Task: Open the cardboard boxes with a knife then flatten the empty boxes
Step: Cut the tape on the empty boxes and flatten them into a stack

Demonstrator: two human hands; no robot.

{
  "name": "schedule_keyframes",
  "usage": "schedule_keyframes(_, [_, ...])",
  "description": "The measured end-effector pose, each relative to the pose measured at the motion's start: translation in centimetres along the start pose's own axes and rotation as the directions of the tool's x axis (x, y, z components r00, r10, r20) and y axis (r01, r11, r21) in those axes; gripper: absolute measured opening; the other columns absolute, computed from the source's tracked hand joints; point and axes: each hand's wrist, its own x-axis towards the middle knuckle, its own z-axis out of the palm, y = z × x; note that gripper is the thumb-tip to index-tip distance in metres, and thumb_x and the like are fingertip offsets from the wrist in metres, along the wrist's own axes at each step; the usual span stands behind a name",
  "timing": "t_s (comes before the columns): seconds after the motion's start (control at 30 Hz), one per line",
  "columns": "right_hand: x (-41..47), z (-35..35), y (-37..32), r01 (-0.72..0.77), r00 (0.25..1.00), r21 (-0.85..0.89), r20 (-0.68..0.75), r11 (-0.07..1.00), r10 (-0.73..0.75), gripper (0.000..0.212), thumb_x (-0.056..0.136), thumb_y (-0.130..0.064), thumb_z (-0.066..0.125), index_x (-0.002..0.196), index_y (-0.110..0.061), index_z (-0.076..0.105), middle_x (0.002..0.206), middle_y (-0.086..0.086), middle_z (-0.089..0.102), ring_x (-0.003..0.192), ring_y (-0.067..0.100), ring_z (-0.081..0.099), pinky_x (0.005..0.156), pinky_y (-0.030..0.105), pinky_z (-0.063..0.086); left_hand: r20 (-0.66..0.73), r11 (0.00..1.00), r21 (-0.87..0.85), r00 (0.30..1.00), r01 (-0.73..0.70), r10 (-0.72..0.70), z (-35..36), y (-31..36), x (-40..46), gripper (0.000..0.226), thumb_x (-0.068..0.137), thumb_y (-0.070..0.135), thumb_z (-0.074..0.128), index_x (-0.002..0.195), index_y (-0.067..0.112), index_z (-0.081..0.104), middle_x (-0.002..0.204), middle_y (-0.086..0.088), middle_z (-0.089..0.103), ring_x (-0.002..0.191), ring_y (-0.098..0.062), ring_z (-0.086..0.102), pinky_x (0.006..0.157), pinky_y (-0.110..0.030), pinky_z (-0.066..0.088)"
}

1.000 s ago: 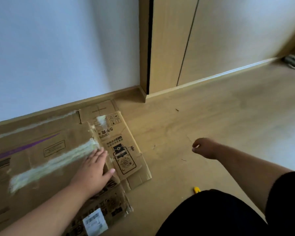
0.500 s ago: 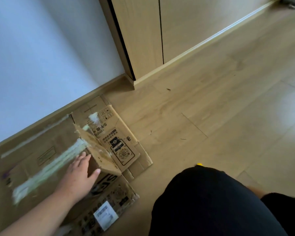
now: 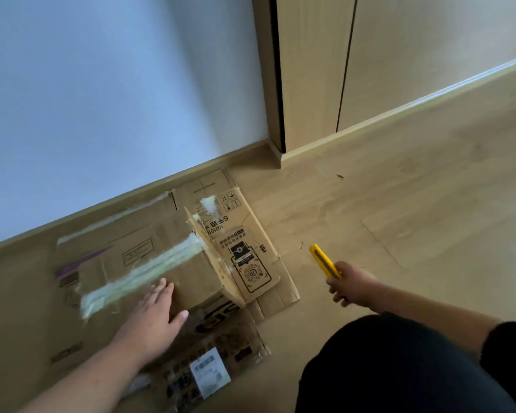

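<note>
A pile of flattened cardboard boxes (image 3: 251,263) lies on the wooden floor along the wall at the left. On top sits a brown box (image 3: 173,263) with a torn pale tape strip, its end flap standing up. My left hand (image 3: 152,320) rests flat on this box, fingers straight. My right hand (image 3: 350,286) grips a yellow utility knife (image 3: 323,260) above the floor, to the right of the pile; the knife points up and to the left. A printed box with a white label (image 3: 210,371) lies at the pile's near edge.
A white wall with a wooden skirting board (image 3: 125,201) runs behind the pile. Wooden cabinet doors (image 3: 310,70) stand at the back right. My knee in black cloth (image 3: 399,368) fills the lower right. Bare wooden floor (image 3: 429,204) stretches to the right.
My right hand went out of view behind my knee and came back holding the yellow knife. The end flap of the top box has risen. My left hand stays on the box.
</note>
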Motion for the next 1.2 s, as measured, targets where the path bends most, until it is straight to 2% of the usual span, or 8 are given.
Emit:
schedule_keyframes(0.13, [-0.6,-0.2,-12.6,0.211,0.970,0.075,0.103,0.975,-0.218,0.016,0.100,-0.005,0.045,0.111,-0.014,0.053,0.100,0.013,0.062,0.082,0.020,0.061,0.068,0.033,0.055,-0.044,0.999,-0.026,0.999,-0.018,0.017,-0.3,-1.2,0.9,0.074,0.101,0.054,0.033,0.159,0.017,0.003,0.166,0.001,-0.004,0.152,-0.016,-0.001,0.123,-0.036,0.008])
schedule_keyframes(0.33, [-2.5,2.1,-23.0,0.276,0.901,0.189,0.291,0.942,-0.322,0.046,0.099,0.005,0.042,0.137,-0.021,0.048,0.110,0.016,0.063,0.094,0.021,0.065,0.082,0.034,0.059,-0.126,0.997,-0.032,0.990,-0.074,0.070,-0.5,-3.0,3.5,0.074,0.101,0.057,0.025,0.159,0.018,0.003,0.166,0.001,-0.005,0.152,-0.017,-0.007,0.123,-0.038,0.002])
schedule_keyframes(0.47, [-2.7,5.7,-23.7,0.294,0.903,0.119,0.292,0.949,-0.316,0.028,0.103,-0.004,0.042,0.125,-0.015,0.055,0.094,0.014,0.061,0.077,0.019,0.062,0.071,0.032,0.059,-0.161,0.995,-0.005,0.982,-0.098,0.096,0.7,-4.6,4.4,0.074,0.100,0.059,0.018,0.159,0.019,-0.002,0.165,0.002,-0.012,0.151,-0.014,-0.013,0.121,-0.035,-0.004])
schedule_keyframes(0.67, [-1.6,7.0,-22.5,0.284,0.952,-0.092,0.140,0.954,-0.270,0.013,0.104,-0.023,0.047,0.103,-0.019,0.059,0.087,0.008,0.064,0.069,0.017,0.061,0.058,0.028,0.056,-0.245,0.984,0.035,0.953,-0.174,0.177,3.8,-6.4,4.5,0.096,0.072,0.074,-0.031,0.154,0.025,-0.019,0.159,0.006,-0.029,0.143,-0.008,-0.034,0.118,-0.030,-0.021])
schedule_keyframes(0.83, [-1.3,7.6,-22.5,0.285,0.957,-0.259,0.125,0.923,-0.260,0.014,0.103,-0.028,0.047,0.104,-0.021,0.059,0.089,0.008,0.066,0.067,0.013,0.062,0.054,0.023,0.050,-0.259,0.983,0.088,0.950,-0.159,0.177,5.2,-6.8,4.2,0.073,0.100,0.061,0.005,0.157,0.015,0.012,0.165,-0.003,0.008,0.148,-0.010,-0.018,0.117,-0.028,-0.014])
schedule_keyframes(0.93, [-1.5,7.9,-22.6,0.288,0.957,-0.310,0.125,0.906,-0.262,0.013,0.103,-0.029,0.048,0.104,-0.021,0.058,0.089,0.007,0.067,0.068,0.012,0.062,0.052,0.021,0.049,-0.272,0.979,0.109,0.942,-0.172,0.196,5.1,-7.0,4.1,0.072,0.100,0.061,0.004,0.157,0.017,0.010,0.165,-0.001,0.003,0.148,-0.010,-0.018,0.117,-0.029,-0.015])
schedule_keyframes(1.03, [-1.7,7.9,-22.7,0.292,0.956,-0.370,0.117,0.882,-0.268,0.011,0.102,-0.030,0.049,0.101,-0.024,0.058,0.089,0.006,0.068,0.067,0.011,0.063,0.051,0.018,0.049,-0.253,0.981,0.106,0.949,-0.164,0.186,5.6,-7.0,4.1,0.069,0.103,0.057,0.015,0.155,0.012,0.023,0.164,-0.006,0.019,0.151,-0.016,-0.002,0.117,-0.035,-0.001])
schedule_keyframes(1.2, [-2.2,7.3,-22.9,0.319,0.947,-0.438,0.180,0.840,-0.266,0.009,0.102,-0.028,0.049,0.101,-0.023,0.057,0.089,0.007,0.067,0.071,0.013,0.067,0.053,0.020,0.052,-0.254,0.980,0.044,0.946,-0.196,0.201,6.0,-6.7,4.1,0.073,0.090,0.064,-0.012,0.149,0.023,-0.026,0.155,0.005,-0.038,0.139,-0.007,-0.041,0.116,-0.037,-0.019])
